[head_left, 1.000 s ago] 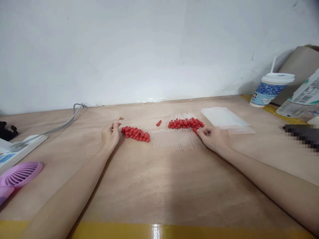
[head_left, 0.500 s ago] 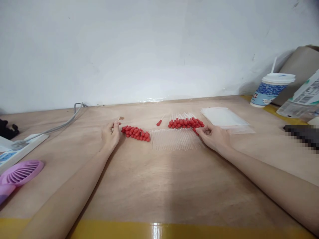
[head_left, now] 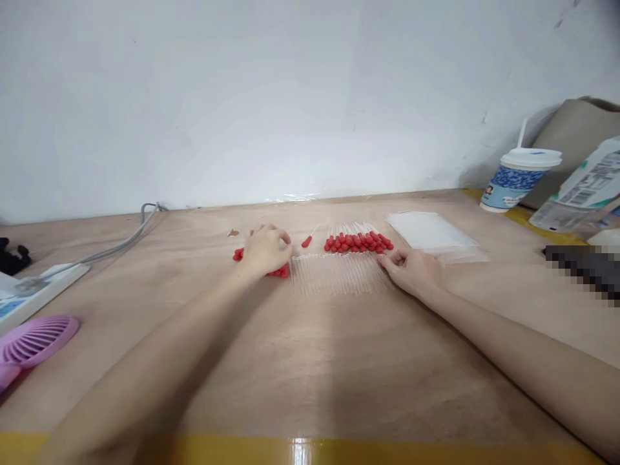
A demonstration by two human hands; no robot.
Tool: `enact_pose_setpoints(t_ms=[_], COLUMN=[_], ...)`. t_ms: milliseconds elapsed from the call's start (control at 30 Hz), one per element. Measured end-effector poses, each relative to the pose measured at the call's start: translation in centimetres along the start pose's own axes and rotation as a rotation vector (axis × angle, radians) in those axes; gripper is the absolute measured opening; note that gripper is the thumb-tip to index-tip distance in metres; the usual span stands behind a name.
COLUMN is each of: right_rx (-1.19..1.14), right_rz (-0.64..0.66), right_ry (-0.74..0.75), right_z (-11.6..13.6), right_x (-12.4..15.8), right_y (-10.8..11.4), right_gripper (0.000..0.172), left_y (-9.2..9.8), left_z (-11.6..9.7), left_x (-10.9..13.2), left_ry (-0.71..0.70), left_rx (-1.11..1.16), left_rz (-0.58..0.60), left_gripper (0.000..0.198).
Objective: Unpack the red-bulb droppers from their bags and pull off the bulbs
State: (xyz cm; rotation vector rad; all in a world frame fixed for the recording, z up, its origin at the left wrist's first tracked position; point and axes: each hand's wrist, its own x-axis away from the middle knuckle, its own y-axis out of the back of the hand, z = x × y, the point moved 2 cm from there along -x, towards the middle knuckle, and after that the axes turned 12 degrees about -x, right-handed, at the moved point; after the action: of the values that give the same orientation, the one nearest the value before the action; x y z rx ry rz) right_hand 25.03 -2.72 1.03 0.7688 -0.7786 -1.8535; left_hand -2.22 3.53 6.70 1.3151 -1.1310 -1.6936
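My left hand (head_left: 266, 248) hovers over a pile of red rubber bulbs (head_left: 278, 271), hiding most of it. Its fingers are curved and loosely apart, with nothing visible in them. Thin clear glass tubes (head_left: 334, 274) lie side by side in a row to its right. At the row's right end, my right hand (head_left: 411, 268) pinches a red bulb, only a bit of which shows at the fingertips. Behind the row lies a bunch of droppers with red bulbs (head_left: 358, 242). One single dropper (head_left: 307, 241) rests apart, left of that bunch.
Clear plastic bags (head_left: 436, 231) are stacked at the back right. A paper cup with a straw (head_left: 518, 181) and a plastic package (head_left: 581, 187) stand farther right. On the left are a power strip (head_left: 43, 290), a grey cable (head_left: 128, 239) and a pink fan (head_left: 41, 339).
My left hand has swung right from beside the loose red bulbs to above them. My right hand stays at the right end of the tube row. The view has shifted slightly.
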Motion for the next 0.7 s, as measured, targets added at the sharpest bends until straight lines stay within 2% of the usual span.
enact_pose_setpoints(t_ms=[67,133,233,333,467,567,633,700], right_rx=[-0.015,-0.03,-0.035,-0.034,-0.073,-0.167,-0.254,-0.322], right_rz=[-0.014,-0.037,-0.056,-0.061,-0.062,-0.111,-0.196,-0.304], right_ry=[0.001,0.003,0.005,0.008,0.004,0.04,0.144,0.346], right_z=[0.0,0.0,0.0,0.0,-0.1,-0.5,-0.7,-0.5], right_x=[0.0,0.0,0.1,0.0,-0.2,-0.3,-0.3,0.2], right_y=[0.0,0.0,0.0,0.0,0.1,0.0,-0.1,-0.1], right_gripper=[0.041,0.04,0.04,0.041,0.041,0.041,0.04,0.035], left_y=[-0.7,-1.5,-2.7,-3.5,-2.7,-1.5,-0.7,-0.6], left_z=[-1.4,-2.3,-3.1,-3.3,-2.9,-2.1,-1.6,-1.1], left_x=[-1.6,-3.0,-4.4,-4.9,-3.7,-1.1,1.5,4.2], left_ry=[0.05,0.09,0.123,0.145,0.153,0.098,-0.03,-0.131], left_rx=[-0.005,-0.017,-0.029,-0.031,-0.04,-0.007,0.131,0.244], left_rz=[0.188,0.306,0.362,0.353,0.217,0.023,-0.195,-0.308], left_gripper=[0.026,0.032,0.034,0.03,0.03,0.025,0.018,0.014])
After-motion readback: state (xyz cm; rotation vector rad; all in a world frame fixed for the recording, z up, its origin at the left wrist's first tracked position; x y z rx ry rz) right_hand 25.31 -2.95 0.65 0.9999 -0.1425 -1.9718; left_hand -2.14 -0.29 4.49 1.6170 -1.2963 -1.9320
